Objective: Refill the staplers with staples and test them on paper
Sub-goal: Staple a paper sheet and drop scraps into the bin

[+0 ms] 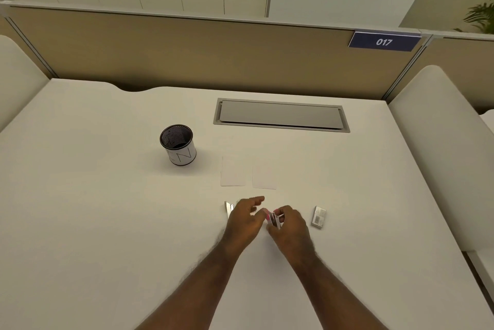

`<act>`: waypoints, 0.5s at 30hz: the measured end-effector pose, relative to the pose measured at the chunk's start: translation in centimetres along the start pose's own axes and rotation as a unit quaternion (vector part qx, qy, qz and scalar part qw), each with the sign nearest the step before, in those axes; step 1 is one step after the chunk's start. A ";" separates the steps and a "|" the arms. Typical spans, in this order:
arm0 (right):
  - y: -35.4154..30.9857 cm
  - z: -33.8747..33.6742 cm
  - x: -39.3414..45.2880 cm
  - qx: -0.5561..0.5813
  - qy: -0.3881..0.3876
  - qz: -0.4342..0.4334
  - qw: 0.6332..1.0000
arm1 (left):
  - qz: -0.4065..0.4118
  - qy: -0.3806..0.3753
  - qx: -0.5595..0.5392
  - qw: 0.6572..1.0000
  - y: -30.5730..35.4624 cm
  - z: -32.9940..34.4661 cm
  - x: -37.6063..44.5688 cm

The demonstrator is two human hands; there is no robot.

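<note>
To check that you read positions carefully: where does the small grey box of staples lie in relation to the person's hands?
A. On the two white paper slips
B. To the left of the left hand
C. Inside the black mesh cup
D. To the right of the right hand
D: the small grey box of staples lies flat on the white desk, just beyond the right hand, apart from it and away from the left hand.

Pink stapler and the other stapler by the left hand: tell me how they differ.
The pink stapler is held up between both hands, gripped by the right hand; the pale stapler lies on the desk, untouched, beside the left hand. The first shows pink, the second looks silvery white. Both are small.
</note>
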State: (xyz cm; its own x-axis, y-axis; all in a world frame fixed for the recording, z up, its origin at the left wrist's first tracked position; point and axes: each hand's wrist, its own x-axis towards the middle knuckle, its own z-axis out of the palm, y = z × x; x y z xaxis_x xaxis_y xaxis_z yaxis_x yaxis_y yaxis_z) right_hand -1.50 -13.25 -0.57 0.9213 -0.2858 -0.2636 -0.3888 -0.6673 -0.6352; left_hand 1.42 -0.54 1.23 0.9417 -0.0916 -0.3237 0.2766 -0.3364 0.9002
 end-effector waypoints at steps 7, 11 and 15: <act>-0.5 2.1 -0.2 -0.121 0.013 -0.055 0.991 | 0.150 0.012 0.308 0.940 0.0 0.0 2.7; -0.4 2.9 -0.4 -0.180 0.006 -0.082 0.980 | 0.141 0.016 0.449 0.882 0.2 0.2 4.8; -0.2 3.2 -0.4 -0.191 -0.003 -0.079 0.978 | 0.148 0.013 0.528 0.836 -0.2 0.6 6.7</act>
State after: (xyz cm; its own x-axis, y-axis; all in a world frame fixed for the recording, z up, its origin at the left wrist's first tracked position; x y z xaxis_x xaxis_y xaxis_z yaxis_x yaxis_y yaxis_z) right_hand -1.74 -10.82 -2.69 0.9698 -0.1554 -0.1882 -0.2141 -0.9119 -0.3501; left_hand 7.57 -1.68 -1.27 0.9467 -0.3013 -0.1143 -0.2790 -0.9438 0.1770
